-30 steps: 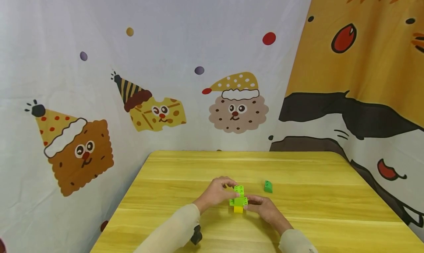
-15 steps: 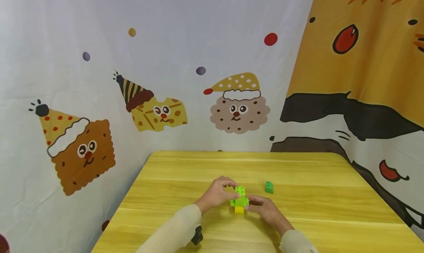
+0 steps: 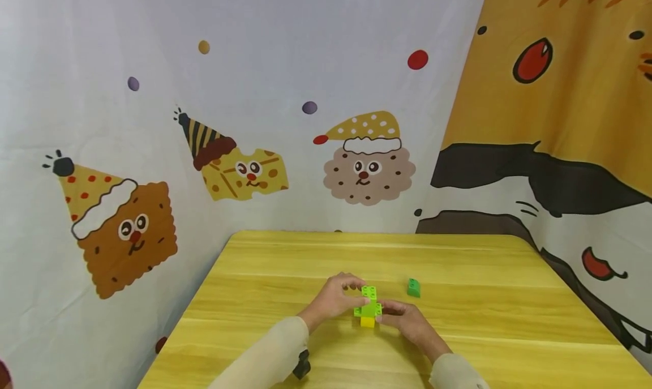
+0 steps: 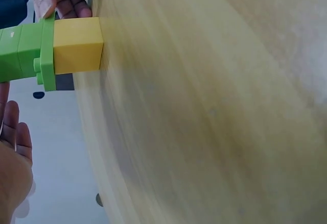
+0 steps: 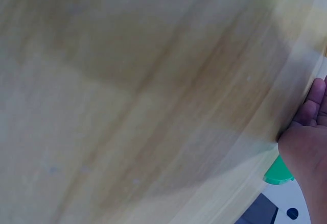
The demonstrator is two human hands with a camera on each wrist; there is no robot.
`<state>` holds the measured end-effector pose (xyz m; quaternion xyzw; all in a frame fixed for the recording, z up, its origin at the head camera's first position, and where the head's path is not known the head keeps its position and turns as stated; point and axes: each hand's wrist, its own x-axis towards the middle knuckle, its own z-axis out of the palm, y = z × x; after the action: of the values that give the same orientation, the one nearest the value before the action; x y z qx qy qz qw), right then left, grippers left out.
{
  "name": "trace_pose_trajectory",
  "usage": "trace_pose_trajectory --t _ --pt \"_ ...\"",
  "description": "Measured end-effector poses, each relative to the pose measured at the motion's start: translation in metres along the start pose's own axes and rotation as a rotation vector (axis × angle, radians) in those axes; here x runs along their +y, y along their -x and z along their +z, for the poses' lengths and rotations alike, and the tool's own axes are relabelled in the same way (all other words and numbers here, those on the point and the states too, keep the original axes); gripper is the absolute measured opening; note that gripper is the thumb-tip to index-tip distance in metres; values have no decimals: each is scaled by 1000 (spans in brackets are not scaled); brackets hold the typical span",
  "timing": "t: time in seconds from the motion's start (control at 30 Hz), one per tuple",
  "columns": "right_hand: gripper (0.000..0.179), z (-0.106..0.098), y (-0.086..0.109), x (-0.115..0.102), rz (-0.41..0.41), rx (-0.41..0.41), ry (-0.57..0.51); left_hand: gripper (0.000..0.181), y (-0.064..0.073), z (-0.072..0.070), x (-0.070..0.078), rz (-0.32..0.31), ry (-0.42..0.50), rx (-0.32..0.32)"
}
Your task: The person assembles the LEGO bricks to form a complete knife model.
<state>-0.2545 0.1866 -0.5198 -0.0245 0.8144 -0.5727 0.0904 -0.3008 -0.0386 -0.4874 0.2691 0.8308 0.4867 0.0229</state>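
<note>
Between the two hands stands an upright stack of toy building bricks on the table. Its bottom is a yellow brick (image 3: 367, 321), a plain block in the left wrist view. A flat light-green plate (image 4: 47, 53) lies across it, its studded ends jutting past both sides. Light-green bricks (image 3: 369, 300) rise from the plate's middle. My left hand (image 3: 336, 296) holds the upper bricks from the left, thumb in front and fingers behind. With thumb and fingers, my right hand (image 3: 404, 319) pinches the plate's right end. In the right wrist view the stack is out of sight.
A darker green brick with a curved side (image 3: 414, 287) lies on the wooden table (image 3: 285, 253) behind and right of the stack. Past the table's far edge hangs a white cloth (image 3: 265, 66) printed with cartoon figures. A black object (image 3: 302, 364) shows beside the left sleeve.
</note>
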Motion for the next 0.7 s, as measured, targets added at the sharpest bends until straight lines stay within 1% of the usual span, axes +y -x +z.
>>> trace_pose_trajectory --t 0.27,0.57,0.7 --pt "54 1 0 2 6 6 -1 33 1 -4 4 -1 -22 -23" --pt "51 2 0 0 7 7 -19 33 1 -4 6 6 -2 -51" --pt "50 2 1 -1 4 12 -19 35 1 -5 5 12 -5 -62"
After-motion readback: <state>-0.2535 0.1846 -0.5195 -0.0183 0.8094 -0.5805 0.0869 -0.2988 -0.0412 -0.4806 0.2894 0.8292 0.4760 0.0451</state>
